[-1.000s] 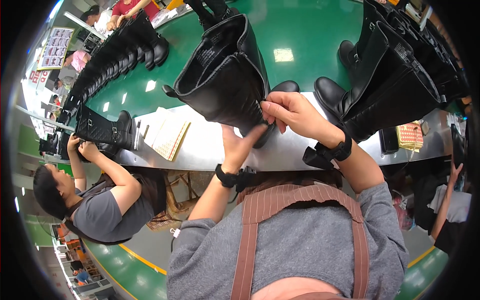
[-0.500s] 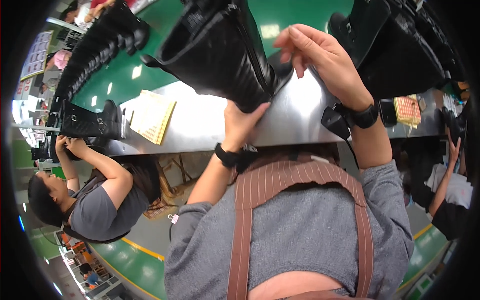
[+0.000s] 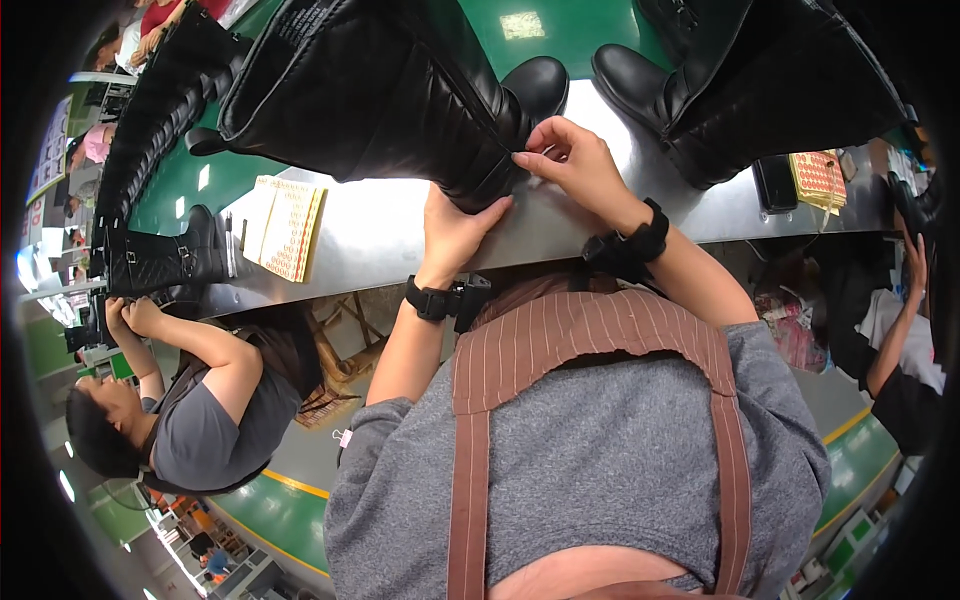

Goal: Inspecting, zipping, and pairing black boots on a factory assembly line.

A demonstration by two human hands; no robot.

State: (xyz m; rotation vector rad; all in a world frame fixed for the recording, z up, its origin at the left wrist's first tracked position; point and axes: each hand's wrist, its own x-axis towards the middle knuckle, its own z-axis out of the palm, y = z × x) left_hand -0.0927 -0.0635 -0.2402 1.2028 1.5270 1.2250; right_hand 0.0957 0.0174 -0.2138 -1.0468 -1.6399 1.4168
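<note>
— Lying on its side across the steel bench [image 3: 380, 235], the boot [image 3: 380, 100] is tall, black and glossy, with a quilted upper shaft and a rounded toe pointing away from the person. Where are the hands?

— The left hand [image 3: 455, 235] presses flat against the underside of the boot near the ankle, fingers spread along the leather. The right hand [image 3: 570, 165] sits just beside the ankle seam, its thumb and forefinger pinched narrow on something small and pale at the edge; what that is cannot be told.

— Anything nearby?

— A yellow sheet pad [image 3: 285, 225] lies on the bench to the left. More black boots stand to the right [image 3: 760, 90], apart from the held one. A co-worker [image 3: 190, 410] on the left handles another boot [image 3: 165, 260].

— What has changed since half a second ago?

— The right hand was lifted above the boot with fingers loosely open; now it has come down to the ankle and closed to a pinch. The left hand has stayed under the boot, and the boot lies much as before.
</note>
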